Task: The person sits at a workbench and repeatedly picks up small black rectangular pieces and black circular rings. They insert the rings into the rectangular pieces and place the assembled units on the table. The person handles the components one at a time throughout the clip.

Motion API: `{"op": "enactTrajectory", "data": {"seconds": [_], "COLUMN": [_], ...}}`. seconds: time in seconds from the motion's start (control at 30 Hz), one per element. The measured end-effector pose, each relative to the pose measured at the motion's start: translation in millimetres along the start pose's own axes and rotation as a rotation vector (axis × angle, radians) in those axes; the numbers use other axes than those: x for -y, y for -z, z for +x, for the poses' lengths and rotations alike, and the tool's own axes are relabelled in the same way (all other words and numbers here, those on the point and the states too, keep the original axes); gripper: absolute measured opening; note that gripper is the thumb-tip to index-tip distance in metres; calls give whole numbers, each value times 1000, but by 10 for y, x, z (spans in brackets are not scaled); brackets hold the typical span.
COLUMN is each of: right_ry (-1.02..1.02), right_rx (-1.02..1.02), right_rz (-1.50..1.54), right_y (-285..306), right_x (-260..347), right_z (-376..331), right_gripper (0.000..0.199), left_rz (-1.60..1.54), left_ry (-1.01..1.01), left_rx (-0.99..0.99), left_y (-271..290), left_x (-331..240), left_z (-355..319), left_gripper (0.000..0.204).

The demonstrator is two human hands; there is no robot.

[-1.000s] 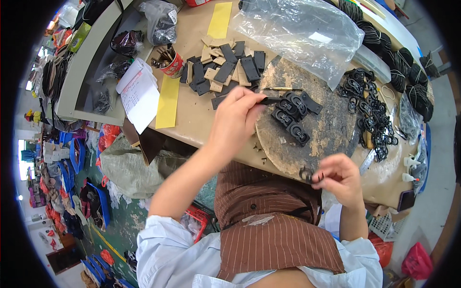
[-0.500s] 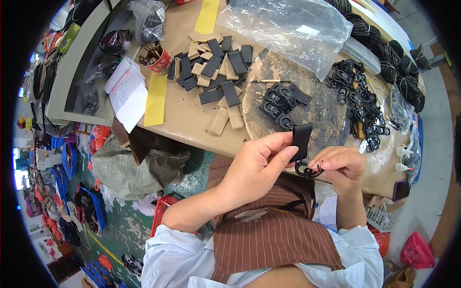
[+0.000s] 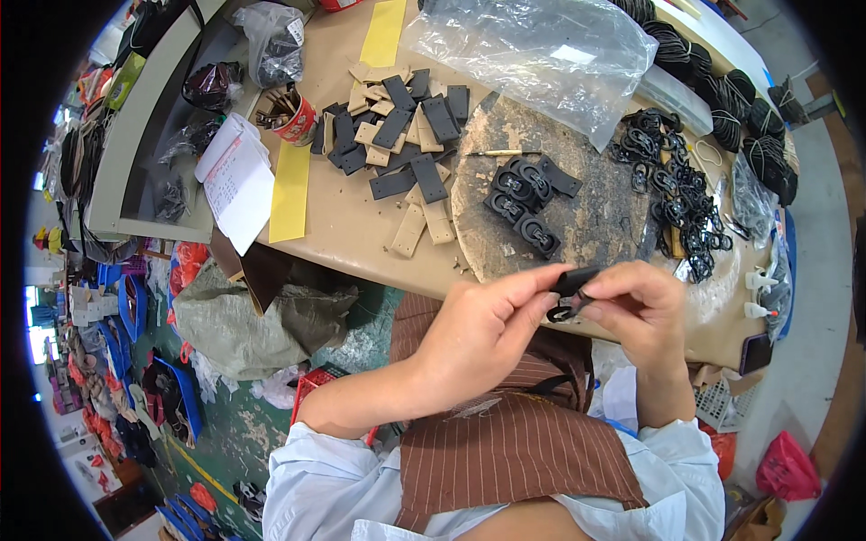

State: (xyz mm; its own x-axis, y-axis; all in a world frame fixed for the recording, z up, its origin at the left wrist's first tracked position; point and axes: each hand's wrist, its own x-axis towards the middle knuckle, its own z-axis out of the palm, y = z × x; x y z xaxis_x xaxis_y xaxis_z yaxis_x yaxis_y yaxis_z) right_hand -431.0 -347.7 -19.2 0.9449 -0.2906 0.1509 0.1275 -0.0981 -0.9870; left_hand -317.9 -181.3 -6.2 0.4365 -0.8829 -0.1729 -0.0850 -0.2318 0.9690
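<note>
In front of my apron, a short black leather tab [image 3: 574,281] is pinched between the thumb and fingers of my left hand [image 3: 483,329]. A black metal buckle [image 3: 560,314] hangs under it, partly behind my fingertips. My right hand [image 3: 645,302] is closed from the other side, its thumb and forefinger at the end where tab and buckle meet; its exact grip is partly hidden. Just beyond, several tabs fitted with black buckles [image 3: 519,194] lie on a round worn board [image 3: 487,236]. Loose black buckles [image 3: 663,176] are heaped to its right.
Black and beige leather pieces [image 3: 397,131] are piled left of the board. A pen-like tool [image 3: 507,152] and a clear plastic bag [image 3: 541,54] lie behind. Further left stand a red tool cup [image 3: 296,122] and papers [image 3: 236,176]. A phone [image 3: 756,353] rests at the right edge.
The tab has tipped from upright to nearly flat and lies lower. My right hand has moved up and closer to my left, bringing the buckle against the tab.
</note>
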Motion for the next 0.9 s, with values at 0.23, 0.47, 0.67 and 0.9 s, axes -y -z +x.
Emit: {"op": "enactTrajectory", "data": {"seconds": [0.23,0.47,0.67,0.9], "right_ry": [-110,17,-151,-171], "right_rx": [-25,-95,-54,133], "right_rz": [27,163,201,114], "right_y": [-113,-192,-162,-41], "right_x": [-193,-350,-246,-186], "right_z": [-2,-124,-140,53], "right_gripper": [19,23,24,26], "left_rz": [-551,-556,-454,-128], "left_ry": [117,75,26,-174], "left_rx": [-90,-101,-70,-128], "left_y": [-165,-299,-271,-215], "left_x": [278,482,500,453], "left_z": [-1,-62,-140,-44], "left_gripper": [32,26,25,26]}}
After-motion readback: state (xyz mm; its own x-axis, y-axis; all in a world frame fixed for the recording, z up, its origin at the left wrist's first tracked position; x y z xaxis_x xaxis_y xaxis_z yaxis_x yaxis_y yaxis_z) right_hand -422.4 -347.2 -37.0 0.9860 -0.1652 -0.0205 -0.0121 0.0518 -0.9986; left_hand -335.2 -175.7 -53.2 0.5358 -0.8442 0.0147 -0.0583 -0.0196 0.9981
